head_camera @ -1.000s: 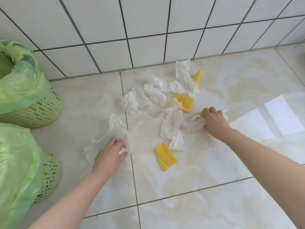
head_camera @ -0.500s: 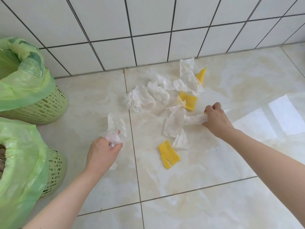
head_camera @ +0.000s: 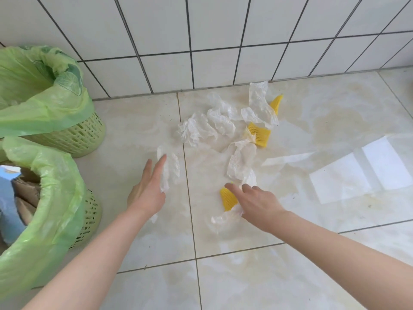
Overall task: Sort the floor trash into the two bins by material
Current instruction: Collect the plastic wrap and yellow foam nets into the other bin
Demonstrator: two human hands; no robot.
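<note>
Left hand [head_camera: 146,193] has its fingers stretched out flat, yet a thin film [head_camera: 168,170] hangs against the palm, so I can't tell how it's actually gripped. Right hand [head_camera: 257,203] is fingers-spread too, reaching over a yellow net [head_camera: 228,199] with another film scrap [head_camera: 225,218] trailing under the palm. Plenty left on the floor [head_camera: 312,276]: a heap of films [head_camera: 210,124] and two more nets [head_camera: 259,134] by the wall. Near bin [head_camera: 51,198] already holds brown and blue stuff, far bin [head_camera: 44,90] looks mostly empty. Barely halfway, I reckon.
</note>
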